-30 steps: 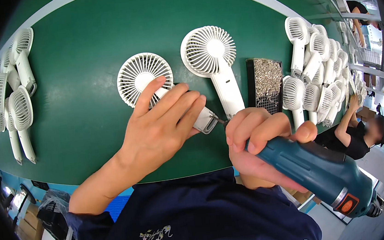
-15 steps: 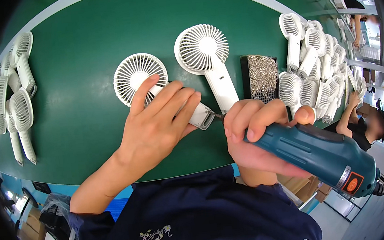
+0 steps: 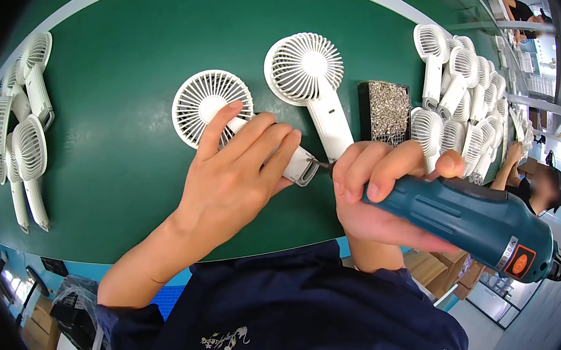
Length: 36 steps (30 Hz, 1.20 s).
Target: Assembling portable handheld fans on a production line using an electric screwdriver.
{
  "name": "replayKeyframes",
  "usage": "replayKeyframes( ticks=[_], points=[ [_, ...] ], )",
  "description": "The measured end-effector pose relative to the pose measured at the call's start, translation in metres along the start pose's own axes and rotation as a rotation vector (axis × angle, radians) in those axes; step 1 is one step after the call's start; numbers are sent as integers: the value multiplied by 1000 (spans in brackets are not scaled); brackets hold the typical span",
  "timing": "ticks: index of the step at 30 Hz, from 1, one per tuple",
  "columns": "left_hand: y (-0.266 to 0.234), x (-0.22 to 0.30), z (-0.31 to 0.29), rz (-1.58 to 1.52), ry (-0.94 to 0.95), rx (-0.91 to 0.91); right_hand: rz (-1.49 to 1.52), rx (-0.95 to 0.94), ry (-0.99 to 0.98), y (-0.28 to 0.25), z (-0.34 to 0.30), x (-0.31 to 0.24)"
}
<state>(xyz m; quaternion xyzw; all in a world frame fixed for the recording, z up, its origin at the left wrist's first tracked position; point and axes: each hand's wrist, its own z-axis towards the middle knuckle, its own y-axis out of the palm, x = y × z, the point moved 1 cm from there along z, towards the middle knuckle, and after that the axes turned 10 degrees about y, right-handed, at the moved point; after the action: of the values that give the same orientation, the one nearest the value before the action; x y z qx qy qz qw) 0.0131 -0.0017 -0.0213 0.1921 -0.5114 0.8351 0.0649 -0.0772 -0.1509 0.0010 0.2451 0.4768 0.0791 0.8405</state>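
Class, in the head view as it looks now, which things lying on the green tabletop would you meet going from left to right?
Small group of white fans → white fan held under the left hand → loose white fan → black tray of small metal pieces → larger pile of white fans.

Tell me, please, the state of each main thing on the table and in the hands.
Held fan: grille up, handle partly covered.
Left hand: closed over the held fan's handle.
Electric screwdriver: tip at the handle's end; running or not, cannot tell.
Right hand: closed around the electric screwdriver.
Second fan: lying grille up on the green table.
Black box: open, holding small metal pieces.
Fans at right: piled together.
Fans at left: overlapping.
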Motion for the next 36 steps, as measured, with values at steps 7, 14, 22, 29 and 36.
replayKeyframes(
  ticks=[7, 14, 22, 29, 36],
  points=[
    [1, 0, 1, 5, 0, 0, -159, -17, 29, 0, 1, 0],
    [3, 2, 2, 7, 0, 7, -123, 134, -174, 3, 4, -30],
    [4, 9, 5, 114, -33, -50, -227, 284, -217, -67, -24, -59],
    [13, 25, 15, 111, -80, -51, -163, 264, -156, -67, -27, -53],
    [11, 25, 17, 103, -77, -65, -109, 244, -111, -68, -30, -45]
  ],
)
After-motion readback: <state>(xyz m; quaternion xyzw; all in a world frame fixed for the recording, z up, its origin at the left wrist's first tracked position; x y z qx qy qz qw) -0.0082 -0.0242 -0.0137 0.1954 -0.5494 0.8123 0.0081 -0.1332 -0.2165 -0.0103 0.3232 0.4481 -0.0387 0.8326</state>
